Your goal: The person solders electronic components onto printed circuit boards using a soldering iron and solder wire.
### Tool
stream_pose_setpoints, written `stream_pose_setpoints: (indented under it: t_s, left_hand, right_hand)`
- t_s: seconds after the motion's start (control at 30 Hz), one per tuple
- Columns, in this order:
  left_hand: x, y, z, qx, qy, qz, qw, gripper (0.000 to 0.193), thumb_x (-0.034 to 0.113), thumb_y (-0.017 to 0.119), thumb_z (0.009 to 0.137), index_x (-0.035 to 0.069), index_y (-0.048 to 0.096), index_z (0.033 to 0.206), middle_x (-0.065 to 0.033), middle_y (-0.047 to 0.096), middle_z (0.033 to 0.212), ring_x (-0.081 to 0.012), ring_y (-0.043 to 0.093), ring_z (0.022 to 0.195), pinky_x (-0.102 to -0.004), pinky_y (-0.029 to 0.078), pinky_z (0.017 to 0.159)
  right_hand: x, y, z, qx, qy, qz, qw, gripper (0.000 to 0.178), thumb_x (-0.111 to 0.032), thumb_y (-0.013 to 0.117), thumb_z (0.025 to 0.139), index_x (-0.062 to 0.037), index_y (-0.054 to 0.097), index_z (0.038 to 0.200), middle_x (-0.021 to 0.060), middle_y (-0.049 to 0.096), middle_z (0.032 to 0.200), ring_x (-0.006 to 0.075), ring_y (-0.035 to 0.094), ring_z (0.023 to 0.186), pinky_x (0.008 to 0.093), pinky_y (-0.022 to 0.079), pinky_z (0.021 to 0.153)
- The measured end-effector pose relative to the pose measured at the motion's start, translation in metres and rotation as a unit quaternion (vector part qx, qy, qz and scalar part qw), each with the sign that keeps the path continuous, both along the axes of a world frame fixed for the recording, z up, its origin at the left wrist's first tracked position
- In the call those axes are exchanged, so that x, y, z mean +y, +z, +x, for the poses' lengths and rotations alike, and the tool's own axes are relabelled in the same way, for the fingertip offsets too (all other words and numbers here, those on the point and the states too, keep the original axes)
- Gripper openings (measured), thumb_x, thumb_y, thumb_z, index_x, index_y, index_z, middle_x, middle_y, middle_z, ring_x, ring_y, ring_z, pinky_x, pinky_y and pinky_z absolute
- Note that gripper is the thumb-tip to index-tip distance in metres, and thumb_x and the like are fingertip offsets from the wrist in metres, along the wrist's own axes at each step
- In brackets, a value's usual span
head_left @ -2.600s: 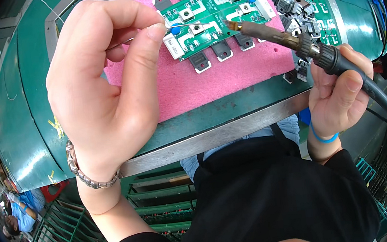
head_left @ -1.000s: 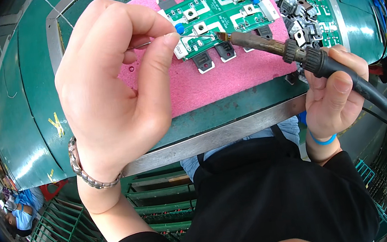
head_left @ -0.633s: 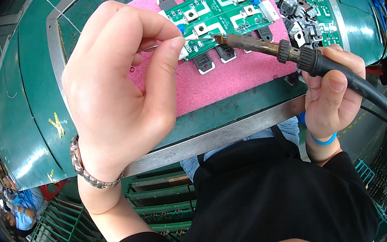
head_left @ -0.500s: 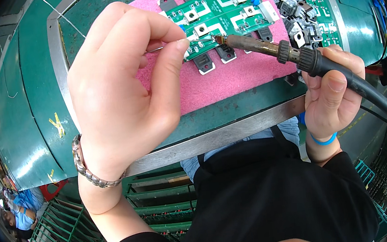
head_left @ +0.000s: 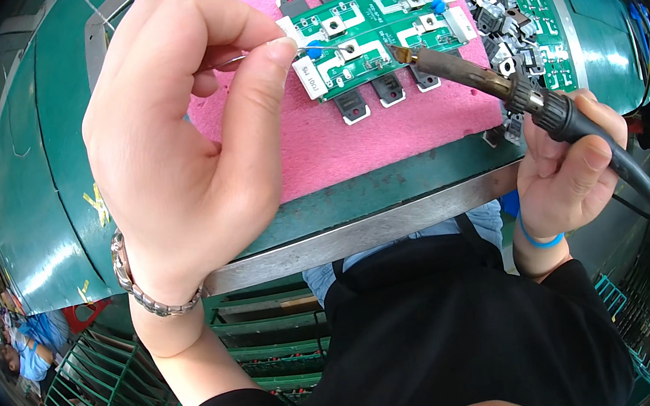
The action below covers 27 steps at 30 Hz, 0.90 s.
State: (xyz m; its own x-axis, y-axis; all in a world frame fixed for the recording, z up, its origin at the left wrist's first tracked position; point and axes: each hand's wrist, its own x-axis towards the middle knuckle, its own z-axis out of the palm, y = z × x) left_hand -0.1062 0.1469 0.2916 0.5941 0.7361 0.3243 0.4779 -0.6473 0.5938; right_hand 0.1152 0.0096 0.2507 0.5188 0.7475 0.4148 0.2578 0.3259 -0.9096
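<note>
Your left hand [head_left: 172, 149] shifted right, pinching thin, bendy solder wire [head_left: 274, 48] near its end; right hand [head_left: 573, 172] clamps soldering iron [head_left: 472, 75] by the handle over fragile circuit board [head_left: 369, 31].

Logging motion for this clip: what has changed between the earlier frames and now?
The soldering iron in the right hand slid leftward, its tip now over the lower green circuit board. The left hand shifted slightly, bringing the thin solder wire it pinches over that board. Both grips, the boards and the pink foam mat stayed put.
</note>
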Motion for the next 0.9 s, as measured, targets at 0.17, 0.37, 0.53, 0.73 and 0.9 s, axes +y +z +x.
stream_pose_setpoints:
  t_s: [0.17,0.37,0.53,0.73,0.9]
  left_hand:
    - [-0.006,-0.002,0.006,-0.029,-0.027,0.045,0.998,0.008,-0.004,0.064,0.08,0.0,0.058,0.082,-0.0002,0.053,0.078,-0.0078,0.044,0.069,-0.021,0.035,0.063]
    - [-0.005,0.0,0.011,-0.026,-0.053,0.042,0.997,0.008,-0.005,0.064,0.078,0.0,0.058,0.079,-0.0007,0.052,0.076,-0.0084,0.045,0.067,-0.0215,0.035,0.061]
    - [-0.014,-0.015,0.012,-0.123,-0.002,0.0,0.992,0.008,-0.006,0.064,0.078,0.0,0.059,0.079,-0.0014,0.053,0.076,-0.0086,0.047,0.067,-0.0212,0.036,0.06]
    - [-0.003,-0.011,0.004,-0.061,-0.028,0.012,0.998,0.008,-0.006,0.065,0.078,0.0,0.06,0.08,-0.0023,0.054,0.076,-0.0089,0.048,0.066,-0.0212,0.038,0.06]
    - [-0.001,-0.012,0.001,-0.007,-0.038,0.011,0.999,0.007,-0.006,0.065,0.079,-0.001,0.06,0.081,-0.0031,0.055,0.077,-0.0091,0.049,0.067,-0.0212,0.04,0.061]
  right_hand:
    - [0.0,0.003,0.001,-0.071,0.052,-0.011,0.996,0.046,-0.038,0.061,0.094,0.0043,0.051,0.11,0.0048,0.053,0.075,0.0089,0.048,0.063,0.0212,0.04,0.058]
    - [0.001,-0.001,0.003,-0.123,0.078,-0.034,0.989,0.042,-0.035,0.055,0.098,0.0042,0.05,0.113,0.0119,0.052,0.09,0.0068,0.043,0.061,0.0174,0.039,0.055]
    - [0.002,0.002,-0.002,-0.145,0.067,-0.058,0.985,0.045,-0.036,0.056,0.097,0.005,0.05,0.112,0.0135,0.054,0.097,0.0082,0.05,0.064,0.017,0.043,0.059]
    - [0.004,0.0,-0.003,-0.115,0.071,-0.075,0.988,0.046,-0.037,0.058,0.096,0.005,0.05,0.112,0.0121,0.055,0.097,0.0085,0.052,0.066,0.0175,0.045,0.061]
    - [0.009,-0.005,-0.003,-0.078,0.085,0.014,0.993,0.037,-0.024,0.064,0.093,0.0081,0.052,0.108,0.004,0.054,0.066,0.0099,0.049,0.06,0.0224,0.04,0.059]
